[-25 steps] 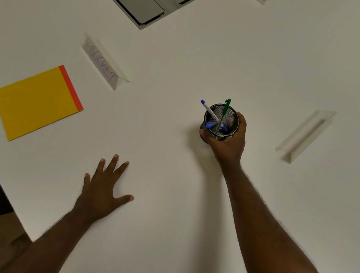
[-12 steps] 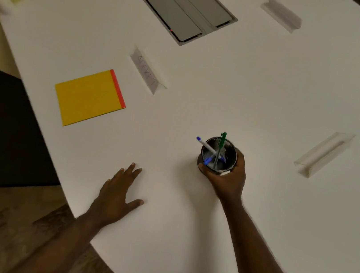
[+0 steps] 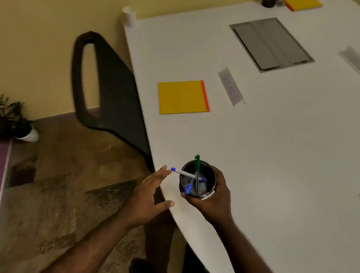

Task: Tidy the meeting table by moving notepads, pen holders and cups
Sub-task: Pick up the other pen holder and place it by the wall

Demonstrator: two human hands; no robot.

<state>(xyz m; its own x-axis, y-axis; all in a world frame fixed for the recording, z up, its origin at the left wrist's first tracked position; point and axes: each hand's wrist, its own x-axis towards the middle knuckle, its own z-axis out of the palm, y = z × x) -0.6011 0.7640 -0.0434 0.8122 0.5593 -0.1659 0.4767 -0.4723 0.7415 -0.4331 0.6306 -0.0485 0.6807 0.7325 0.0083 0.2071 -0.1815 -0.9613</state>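
Gripping the black pen holder point(image 3: 198, 178) from its near side, the right hand point(image 3: 212, 199) has its fingers curled round the cup just above the near edge of the white surface point(image 3: 288, 152). A green pen point(image 3: 197, 169) and blue-capped pens point(image 3: 184, 173) stick out of it. The left hand point(image 3: 145, 197) is spread with straight fingers just beside the holder, holding nothing. A yellow notepad point(image 3: 182, 97) lies flat farther up the surface, near a black chair point(image 3: 110, 93)
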